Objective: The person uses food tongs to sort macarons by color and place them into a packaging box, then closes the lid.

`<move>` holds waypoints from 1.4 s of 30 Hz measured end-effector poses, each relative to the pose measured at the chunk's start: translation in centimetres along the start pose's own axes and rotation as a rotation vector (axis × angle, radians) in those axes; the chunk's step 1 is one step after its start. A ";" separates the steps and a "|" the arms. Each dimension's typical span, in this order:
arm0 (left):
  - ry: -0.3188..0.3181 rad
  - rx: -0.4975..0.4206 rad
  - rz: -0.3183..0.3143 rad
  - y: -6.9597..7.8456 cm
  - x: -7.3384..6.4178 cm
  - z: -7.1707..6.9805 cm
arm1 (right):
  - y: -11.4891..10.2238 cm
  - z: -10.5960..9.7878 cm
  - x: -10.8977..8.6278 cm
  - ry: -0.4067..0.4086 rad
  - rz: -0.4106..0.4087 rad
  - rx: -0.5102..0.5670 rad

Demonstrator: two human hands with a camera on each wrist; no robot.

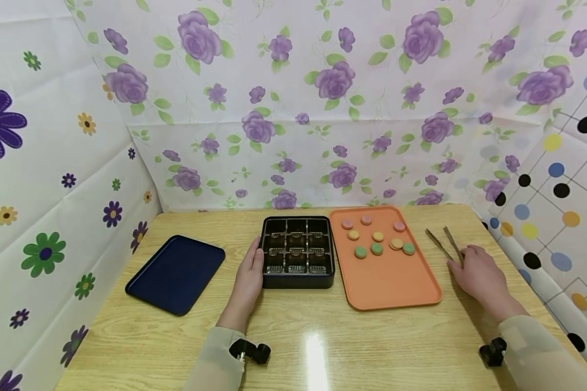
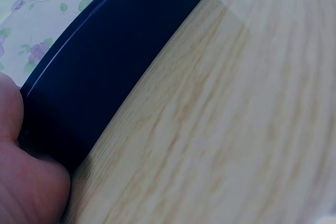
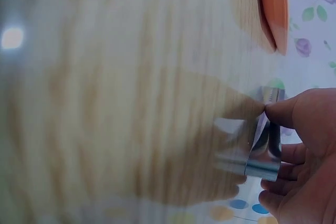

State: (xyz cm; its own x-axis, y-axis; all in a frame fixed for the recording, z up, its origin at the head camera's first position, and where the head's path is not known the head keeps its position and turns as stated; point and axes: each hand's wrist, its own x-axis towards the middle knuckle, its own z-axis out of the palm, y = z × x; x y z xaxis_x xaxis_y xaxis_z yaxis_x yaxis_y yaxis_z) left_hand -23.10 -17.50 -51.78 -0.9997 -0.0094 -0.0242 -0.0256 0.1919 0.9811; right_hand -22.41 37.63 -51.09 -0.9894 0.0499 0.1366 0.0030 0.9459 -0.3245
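Your right hand [image 1: 480,276] is pinching a pair of slim silver metal tongs [image 1: 439,244], thumb on one arm, fingers curling at the other. Tong arms are standing apart at the tips, pointing away from you, past your right fingertips. Your left hand [image 1: 248,271] is resting against a square black box [image 1: 298,281], fairly straight fingers lying along its left wall; how far those are spreading, cannot tell.

Just right of your left fingers, a clear plastic insert [image 1: 295,253] is sitting inside the box, showing nine compartments in three rows of three. Farther right, between your two hands, a rectangular orange tray [image 1: 391,282] is lying just beside the box. Small round macarons [image 1: 378,237] in pink, pale yellow and green are resting on its far half, left of your right fingers, well apart from the tong tips. The tray's near half is showing bare orange.

Left of your left fingers, well apart, a flat dark blue rectangular tray-like piece [image 1: 176,274] with rounded corners is lying at an angle. A light wood-grain table [image 1: 293,326] is running under everything. Beyond all your fingers, a white cloth with purple roses [image 1: 254,168] is hanging behind the table.
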 end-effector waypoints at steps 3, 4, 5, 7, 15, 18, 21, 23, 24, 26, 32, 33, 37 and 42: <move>-0.004 -0.006 0.000 0.1 0.0 0.0 | 0.2 0.0 0.0 0.019 0.000 0.003; -0.005 -0.008 0.000 0.1 0.0 0.0 | 0.1 0.0 0.0 0.026 -0.003 0.005; -0.007 -0.008 0.000 0.1 0.0 0.0 | 0.1 -0.1 0.0 0.031 -0.004 0.005; -0.009 -0.010 0.001 0.1 0.1 -0.1 | 0.1 -0.2 -0.1 0.036 -0.002 0.009; -0.011 -0.006 0.006 -0.1 0.3 -0.1 | -0.1 -0.6 0.0 0.031 0.052 0.021; -0.008 -0.005 0.005 0.0 0.3 -0.1 | -0.2 -0.9 0.0 0.034 0.059 0.036; -0.005 -0.003 0.005 0.0 0.3 -0.1 | -0.6 -1.2 0.0 0.046 0.050 0.058; -0.006 -0.001 0.003 0.0 0.3 -0.1 | -0.8 -1.3 0.0 0.057 0.040 0.069; -0.006 0.000 0.002 0.0 0.2 -0.1 | -0.9 -1.3 0.0 0.059 0.036 0.074; -0.007 0.003 0.001 0.0 0.2 -0.1 | -1.1 -1.3 -0.1 0.063 0.029 0.081; -0.004 0.012 0.000 0.0 0.2 0.0 | -2.0 -1.4 -0.4 0.076 0.011 0.107; -0.003 0.014 0.000 0.0 0.2 0.0 | -2.1 -1.4 -0.4 0.078 0.007 0.111; 0.001 0.022 -0.002 0.0 0.1 0.0 | -2.6 -1.5 -0.5 0.081 -0.011 0.125; -0.002 0.021 -0.003 0.1 0.0 0.1 | -3.3 -1.5 -0.7 0.092 -0.047 0.136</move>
State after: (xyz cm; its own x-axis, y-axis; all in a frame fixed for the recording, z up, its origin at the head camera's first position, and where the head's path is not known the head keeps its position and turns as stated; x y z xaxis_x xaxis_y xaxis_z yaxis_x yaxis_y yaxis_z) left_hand -23.15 -17.41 -51.75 -0.9996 -0.0077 -0.0276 -0.0286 0.2128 0.9767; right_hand -21.48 34.94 -48.67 -0.9704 0.0420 0.2379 -0.0687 0.8962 -0.4382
